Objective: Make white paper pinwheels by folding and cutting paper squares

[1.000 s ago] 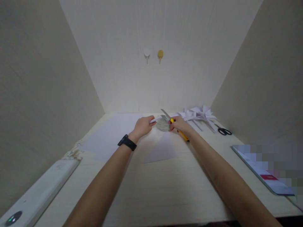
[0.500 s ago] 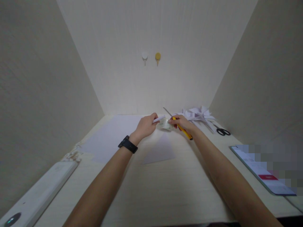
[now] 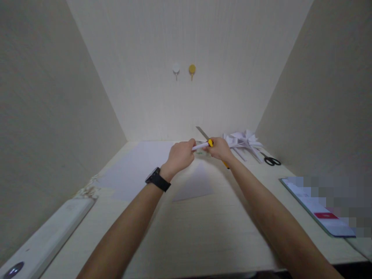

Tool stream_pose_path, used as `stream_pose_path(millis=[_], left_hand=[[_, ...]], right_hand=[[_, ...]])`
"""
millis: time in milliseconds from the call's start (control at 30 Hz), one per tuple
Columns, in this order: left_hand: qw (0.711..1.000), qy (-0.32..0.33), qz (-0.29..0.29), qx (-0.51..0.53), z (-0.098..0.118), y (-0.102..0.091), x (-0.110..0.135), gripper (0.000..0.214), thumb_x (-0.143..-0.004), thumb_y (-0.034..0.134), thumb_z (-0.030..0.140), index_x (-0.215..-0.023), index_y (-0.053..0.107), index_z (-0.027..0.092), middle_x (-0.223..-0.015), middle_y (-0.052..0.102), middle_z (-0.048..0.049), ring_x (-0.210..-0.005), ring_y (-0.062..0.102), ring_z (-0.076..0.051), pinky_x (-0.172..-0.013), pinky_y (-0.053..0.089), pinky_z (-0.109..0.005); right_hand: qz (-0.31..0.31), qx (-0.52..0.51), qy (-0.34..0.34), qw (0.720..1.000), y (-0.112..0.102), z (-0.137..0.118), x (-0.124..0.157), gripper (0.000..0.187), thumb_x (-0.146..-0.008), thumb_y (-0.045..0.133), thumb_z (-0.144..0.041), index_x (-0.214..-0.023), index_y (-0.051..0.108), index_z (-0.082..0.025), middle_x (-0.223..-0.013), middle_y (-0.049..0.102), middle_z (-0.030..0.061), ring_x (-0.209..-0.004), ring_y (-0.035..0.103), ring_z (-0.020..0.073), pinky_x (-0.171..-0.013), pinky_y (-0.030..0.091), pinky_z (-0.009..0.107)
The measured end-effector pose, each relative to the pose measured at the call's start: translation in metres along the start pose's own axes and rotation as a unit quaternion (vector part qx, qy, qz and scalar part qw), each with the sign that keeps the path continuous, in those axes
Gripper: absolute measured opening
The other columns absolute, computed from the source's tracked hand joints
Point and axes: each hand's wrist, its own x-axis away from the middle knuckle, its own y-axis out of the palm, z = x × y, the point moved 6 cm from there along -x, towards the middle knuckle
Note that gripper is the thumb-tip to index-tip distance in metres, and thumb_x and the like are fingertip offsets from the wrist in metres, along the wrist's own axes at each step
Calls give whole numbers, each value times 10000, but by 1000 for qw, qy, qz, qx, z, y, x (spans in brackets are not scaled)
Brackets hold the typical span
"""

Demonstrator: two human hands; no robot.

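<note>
My left hand, with a dark watch on its wrist, is closed round one end of a thin white paper roll. In my right hand is a yellow utility knife, its long blade out and pointing up to the left. The right fingers also meet the other end of the roll. Under the hands lies a clear roll of tape, partly covered by them. Nearer me a pointed piece of white paper lies flat on the table.
White sheets lie at left. Folded paper strips are heaped at the back right beside black-handled scissors. A tablet lies at right, a long white box-like device at left. Two hooks, one yellow, are on the wall.
My right hand has moved left with the knife and now touches the far end of the paper roll. The blade points up a little farther left.
</note>
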Motion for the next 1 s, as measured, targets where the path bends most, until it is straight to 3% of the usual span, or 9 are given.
stream_pose_path(millis=[200,367,567,833,1000], left_hand=[[1000,23,-14,-7,7,2,4,206,-873,467,162,-1021,596,226,-879,716,-63,-787,660,-234,-642,401,-306],[1000,-7,18,22,-9,-3,-1,159,-894,479,178,-1004,589,214,-926,722,-60,-828,658,-223,-677,410,-300],[999,-28,34,28,-21,-10,-5,119,-899,513,189,-976,601,210,-902,726,-60,-836,665,-227,-685,412,-296],[997,-40,32,57,-32,-4,-9,143,-924,529,294,-975,625,201,-893,726,-77,-835,664,-234,-676,407,-294],[993,-39,44,98,-41,1,-11,120,-904,531,247,-922,641,202,-943,730,-62,-844,659,-225,-691,407,-294]], right_hand=[[19,57,14,998,6,3,0,203,-805,648,-338,-908,730,-183,-900,749,109,-846,675,231,-664,403,265],[39,35,19,998,4,12,-3,322,-795,657,-489,-864,710,-179,-825,739,112,-790,673,241,-645,402,280],[22,-67,20,997,8,18,-1,250,-781,683,-438,-795,671,-189,-572,661,26,-609,632,182,-601,389,263],[-15,-248,-70,966,18,24,0,243,-698,717,-397,-753,634,-176,-619,620,-10,-569,567,139,-569,398,251],[-65,-313,-108,941,18,15,1,276,-653,723,-409,-724,615,-165,-576,581,-21,-545,524,125,-549,388,249]])
